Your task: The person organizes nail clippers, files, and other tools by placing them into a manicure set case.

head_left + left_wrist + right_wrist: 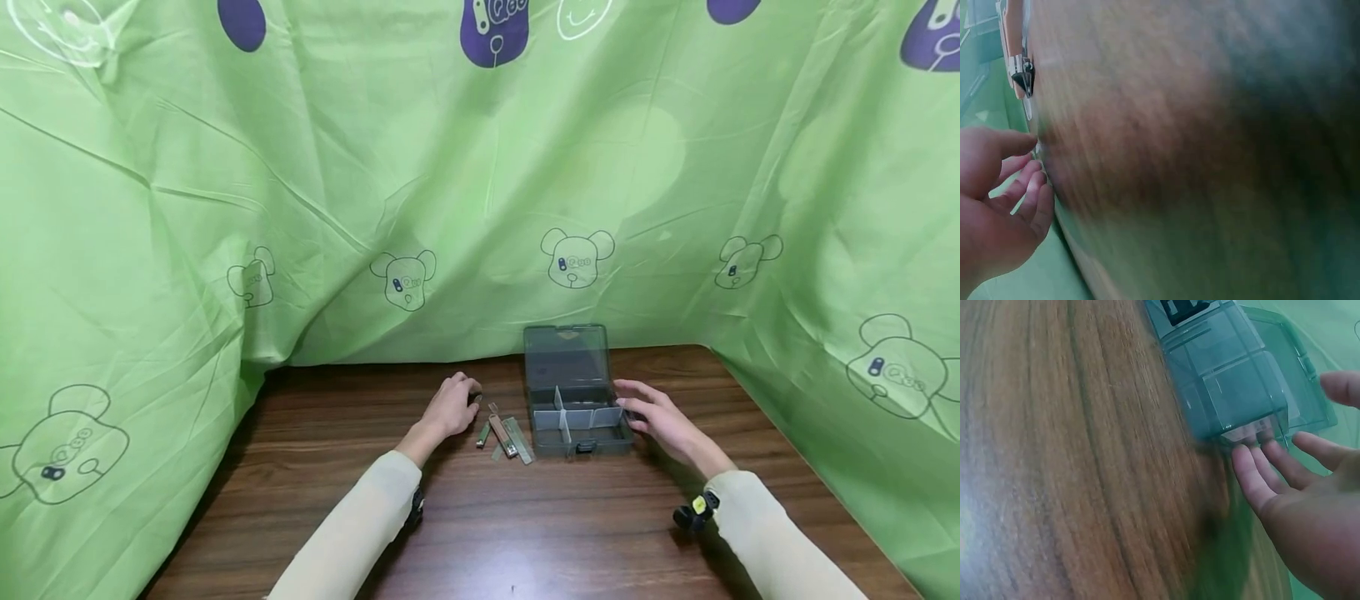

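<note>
Two hands rest on the brown wooden surface (pixel 525 533), near its far edge by the green cloth (pixel 300 208). The right hand (pixel 660 421) lies with fingers straight, touching the right side of the open plastic box (pixel 576 408), maybe to keep it from sliding. The box has small sections inside, and its lid lies flat behind it. The left hand (pixel 450 407) is loosely curled and holds nothing, just beside a few small metal tools (pixel 504 435). The left wrist view is blurry, so the tools are hard to name.
</note>
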{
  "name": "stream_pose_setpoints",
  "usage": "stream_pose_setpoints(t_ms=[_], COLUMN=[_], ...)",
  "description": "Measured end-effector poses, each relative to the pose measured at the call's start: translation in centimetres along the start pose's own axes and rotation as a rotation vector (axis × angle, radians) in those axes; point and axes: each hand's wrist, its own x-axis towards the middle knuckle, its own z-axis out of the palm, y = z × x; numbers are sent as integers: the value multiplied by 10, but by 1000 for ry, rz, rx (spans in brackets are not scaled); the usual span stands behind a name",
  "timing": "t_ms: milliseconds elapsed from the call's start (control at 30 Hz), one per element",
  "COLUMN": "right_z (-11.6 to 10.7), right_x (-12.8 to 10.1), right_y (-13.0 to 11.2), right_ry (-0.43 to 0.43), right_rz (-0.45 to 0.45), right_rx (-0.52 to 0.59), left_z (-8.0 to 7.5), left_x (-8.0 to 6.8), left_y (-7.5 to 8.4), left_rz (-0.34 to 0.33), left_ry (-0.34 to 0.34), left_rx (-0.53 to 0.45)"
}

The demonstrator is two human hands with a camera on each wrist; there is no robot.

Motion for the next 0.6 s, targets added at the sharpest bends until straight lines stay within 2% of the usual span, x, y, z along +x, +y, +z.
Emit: stream_pose_setpoints(t_ms=[167, 400, 600], right_z=[0, -1, -2], right_x=[0, -3, -5], right_y=[7, 17, 20], right_ry=[-34, -52, -47], right_rz=[1, -28, -38], right_rx=[36, -16, -29], left_z=[3, 5, 6], left_x=[4, 8, 9], left_y=[-2, -4, -3], left_rz=[18, 27, 16], left_ry=[9, 48, 63], left_rx=[-38, -97, -97])
